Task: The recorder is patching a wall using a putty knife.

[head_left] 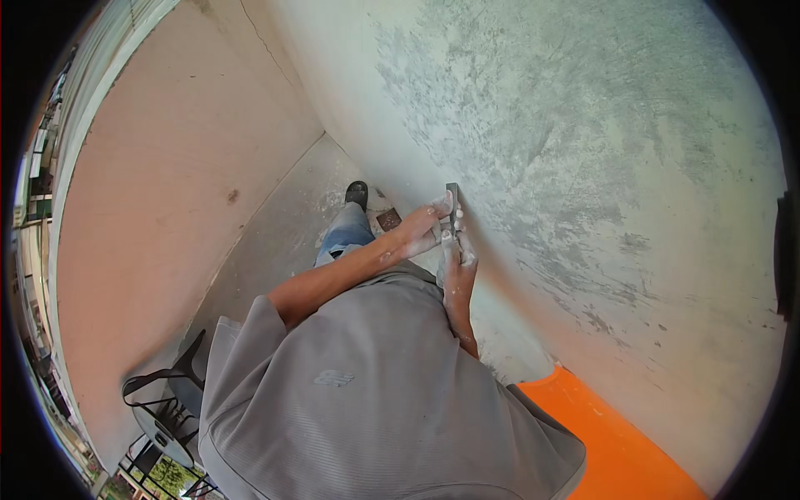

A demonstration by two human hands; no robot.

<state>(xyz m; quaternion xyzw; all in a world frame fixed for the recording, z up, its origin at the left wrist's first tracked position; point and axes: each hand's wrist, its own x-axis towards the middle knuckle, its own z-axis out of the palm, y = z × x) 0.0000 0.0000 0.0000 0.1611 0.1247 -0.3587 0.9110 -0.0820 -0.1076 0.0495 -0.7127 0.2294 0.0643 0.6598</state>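
Note:
A narrow dark grey flat block (452,190) stands on edge beside the right-hand wall (533,125), which carries a patchy grey, scuffed coat over pale paint. My left hand (423,225) grips the block from the left, with its thumb along the near face. Below it, my right hand (457,254) is closed round the lower part of the same block. White powder coats both hands and wrists. Whether the block touches the wall I cannot tell, and its far face is hidden.
A pinkish low wall (167,167) rises on the left and meets the other wall in a corner. My shod foot (357,194) is on the dusty floor (275,208), near a small brown square piece (388,219). Black chair (167,379) lower left; orange surface (600,433) lower right.

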